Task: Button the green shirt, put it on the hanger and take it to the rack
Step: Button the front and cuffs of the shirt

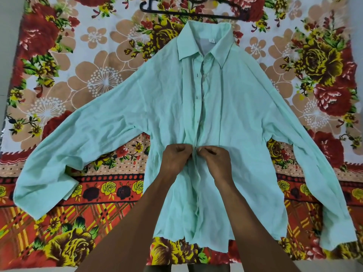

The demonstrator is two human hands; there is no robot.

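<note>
A pale green long-sleeved shirt [163, 107] lies face up on a flowered bedsheet, collar at the far side, both sleeves spread outward. Its front placket runs down the middle, with dark buttonholes showing along the upper part. My left hand [175, 157] pinches the left edge of the placket at mid-shirt. My right hand [215, 157] pinches the right edge just beside it, fingertips almost touching. The button between them is hidden by my fingers. A black plastic hanger [188, 13] lies flat just beyond the collar, at the top of the view.
The flowered bedsheet [88, 75] covers the whole surface under the shirt. A pale floor strip [5, 95] shows at the far left edge. No rack is in view.
</note>
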